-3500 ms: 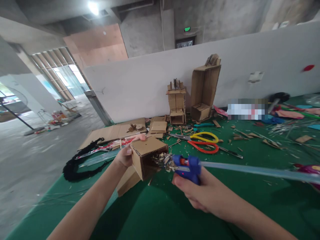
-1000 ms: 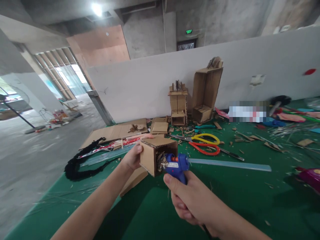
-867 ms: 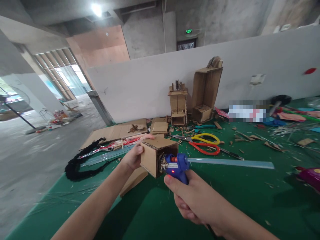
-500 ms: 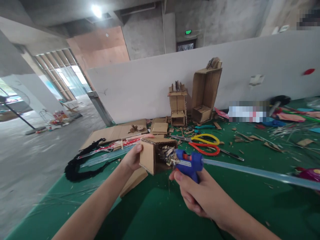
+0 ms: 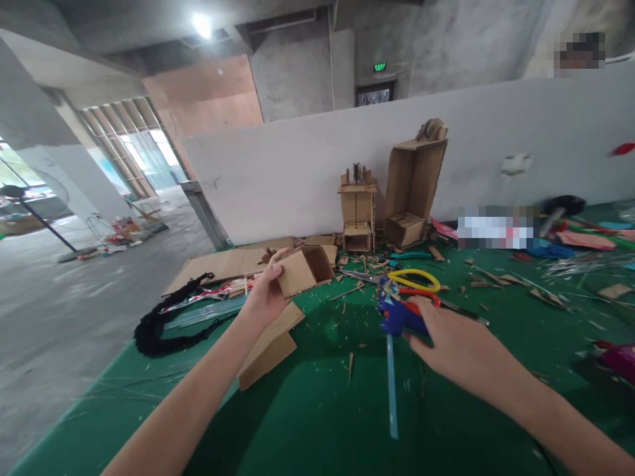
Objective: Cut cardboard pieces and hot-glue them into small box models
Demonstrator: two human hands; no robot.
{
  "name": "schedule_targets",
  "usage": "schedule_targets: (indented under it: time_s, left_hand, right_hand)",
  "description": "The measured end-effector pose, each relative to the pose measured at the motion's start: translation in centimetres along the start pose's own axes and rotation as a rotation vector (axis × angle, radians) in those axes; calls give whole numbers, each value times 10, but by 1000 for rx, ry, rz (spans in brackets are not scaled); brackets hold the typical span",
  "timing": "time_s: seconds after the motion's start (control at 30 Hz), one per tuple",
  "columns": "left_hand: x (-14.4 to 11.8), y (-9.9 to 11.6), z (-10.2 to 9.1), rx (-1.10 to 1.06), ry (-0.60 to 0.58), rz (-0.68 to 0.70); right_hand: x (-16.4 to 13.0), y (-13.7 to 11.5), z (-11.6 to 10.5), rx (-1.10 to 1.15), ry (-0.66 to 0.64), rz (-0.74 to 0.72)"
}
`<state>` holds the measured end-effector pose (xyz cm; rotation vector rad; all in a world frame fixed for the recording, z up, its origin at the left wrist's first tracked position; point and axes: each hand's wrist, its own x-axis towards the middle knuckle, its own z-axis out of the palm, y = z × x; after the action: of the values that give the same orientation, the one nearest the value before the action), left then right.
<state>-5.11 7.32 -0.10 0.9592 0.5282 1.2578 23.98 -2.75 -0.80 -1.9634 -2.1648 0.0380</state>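
Note:
My left hand (image 5: 264,294) grips a small open cardboard box (image 5: 296,272) by its left end, its open side facing right. In my right hand (image 5: 441,330) is a blue hot glue gun (image 5: 394,314), held by its handle. A clear glue stick (image 5: 391,390) sticks out of the gun's back towards me, and scraps cling near its nozzle end. Below the box lies a folded piece of cardboard (image 5: 270,350). Scissors (image 5: 414,280) with yellow and red handles rest just beyond the glue gun.
Two cardboard structures, a smaller one (image 5: 357,208) and a taller one (image 5: 415,188), stand against the white partition (image 5: 297,178). Black yarn (image 5: 153,337) and clear glue sticks (image 5: 203,314) lie at the left. Cardboard scraps litter the green table (image 5: 317,416); a knife (image 5: 464,311) lies by the scissors.
The glue gun has come away from the box, moving right, and has turned so its stick points towards me. The box has shifted up and left and tilted in my left hand.

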Motion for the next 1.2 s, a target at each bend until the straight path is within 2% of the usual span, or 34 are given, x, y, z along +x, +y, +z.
schedule_targets:
  time_s: [0.13, 0.33, 0.47, 0.57, 0.7, 0.83, 0.9, 1.0, 1.1, 1.2]
  left_hand:
    - [0, -3, 0, 50, -36, 30]
    - [3, -12, -5, 98, -22, 58]
    - [2, -13, -4, 140, 17, 84]
    - [1, -12, -1, 143, 31, 91]
    - [0, -11, 4, 81, 47, 90]
    - [-1, -10, 6, 62, 43, 67]
    - [-1, -10, 6, 78, 50, 89]
    - [-2, -9, 7, 159, 40, 108]
    - [-4, -6, 10, 309, -1, 113]
    - [-6, -3, 16, 504, -57, 180]
  right_hand:
    - [-1, -4, 15, 3, -64, -133]
    - [0, -4, 18, 134, -66, -355]
    - [7, -13, 28, 153, 13, -454]
    - [15, -28, 42, 96, 95, -453]
    - [24, -53, 55, 104, 139, -421]
    - [32, -67, 48, 132, 201, -410]
    - [39, -58, 37, 82, 266, -387]
    - [51, -20, 23, -128, 310, -281]
    - [59, 26, 23, -277, 244, -32]
    - [61, 50, 30, -282, 206, 27]
